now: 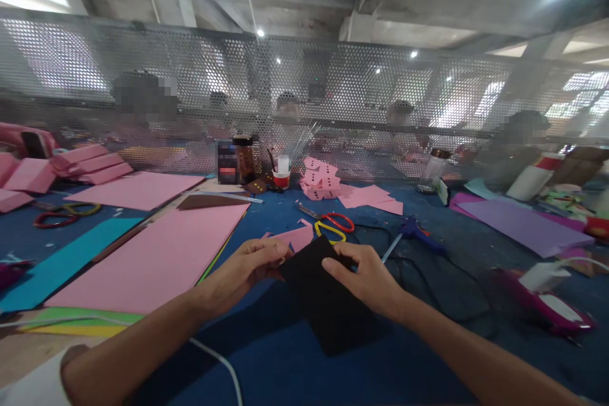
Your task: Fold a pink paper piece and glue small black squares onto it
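Note:
A black sheet of paper [328, 304] is held over the blue table between both hands. My left hand [247, 269] pinches its left edge with fingers closed. Its upper right side is gripped by my right hand [366, 276], fingers curled over the top. Just beyond the sheet lie small pink paper scraps [297, 236] and a pair of scissors with red and yellow handles [333, 223].
A large pink sheet [157, 260] lies left, over teal, green and yellow sheets. A blue glue gun [412, 229] and cables lie right. Pink dotted boxes [320, 183], jars and a purple sheet [523, 225] sit farther back. Other people sit behind a perforated metal screen [304, 95].

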The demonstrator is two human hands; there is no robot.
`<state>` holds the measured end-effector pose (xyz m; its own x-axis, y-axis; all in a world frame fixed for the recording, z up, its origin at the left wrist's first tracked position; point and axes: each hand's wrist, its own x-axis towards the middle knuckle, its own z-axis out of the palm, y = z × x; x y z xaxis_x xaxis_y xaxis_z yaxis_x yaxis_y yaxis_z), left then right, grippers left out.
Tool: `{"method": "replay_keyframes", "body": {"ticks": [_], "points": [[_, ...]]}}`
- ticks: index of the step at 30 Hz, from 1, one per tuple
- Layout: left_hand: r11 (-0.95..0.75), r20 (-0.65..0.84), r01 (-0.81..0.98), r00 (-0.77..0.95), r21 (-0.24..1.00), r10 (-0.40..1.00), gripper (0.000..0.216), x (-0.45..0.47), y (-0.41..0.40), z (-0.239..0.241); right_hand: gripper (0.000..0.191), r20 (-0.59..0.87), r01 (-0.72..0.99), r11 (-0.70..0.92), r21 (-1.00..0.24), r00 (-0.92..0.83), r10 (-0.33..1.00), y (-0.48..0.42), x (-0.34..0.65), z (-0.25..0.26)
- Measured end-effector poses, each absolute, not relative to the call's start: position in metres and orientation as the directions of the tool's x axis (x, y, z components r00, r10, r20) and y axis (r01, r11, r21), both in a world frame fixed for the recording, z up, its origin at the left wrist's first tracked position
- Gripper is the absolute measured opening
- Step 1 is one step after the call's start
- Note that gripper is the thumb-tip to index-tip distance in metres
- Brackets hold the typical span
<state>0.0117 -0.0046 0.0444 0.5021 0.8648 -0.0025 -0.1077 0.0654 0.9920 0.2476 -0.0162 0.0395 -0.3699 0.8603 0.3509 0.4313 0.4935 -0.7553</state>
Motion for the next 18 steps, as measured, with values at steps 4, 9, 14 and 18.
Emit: {"method": "replay_keyframes", "body": {"ticks": [4, 9, 14, 18], "points": [[0.012, 0.027, -0.073, 0.513, 0.997, 0.858, 0.016, 0.0111, -0.0046, 0.0476, 0.024, 0.369, 0.437, 0.502, -0.746, -0.355, 0.859, -0.0146, 0.248, 0.0375], [-0.062, 0.068, -0.028, 0.495, 0.998, 0.866, 0.017, 0.0113, -0.0034, 0.0492, 0.023, 0.381, 0.428, 0.506, -0.749, -0.346, 0.857, -0.0134, 0.2484, 0.036], [-0.115, 0.093, 0.01, 0.51, 0.993, 0.855, 0.012, 0.0091, -0.0023, 0.047, 0.025, 0.38, 0.423, 0.505, -0.753, -0.347, 0.858, -0.0135, 0.2484, 0.0361], [-0.114, 0.1, -0.006, 0.529, 0.994, 0.843, 0.012, 0.008, -0.0004, 0.0457, 0.026, 0.354, 0.422, 0.499, -0.757, -0.376, 0.856, -0.0146, 0.2484, 0.0372]]}}
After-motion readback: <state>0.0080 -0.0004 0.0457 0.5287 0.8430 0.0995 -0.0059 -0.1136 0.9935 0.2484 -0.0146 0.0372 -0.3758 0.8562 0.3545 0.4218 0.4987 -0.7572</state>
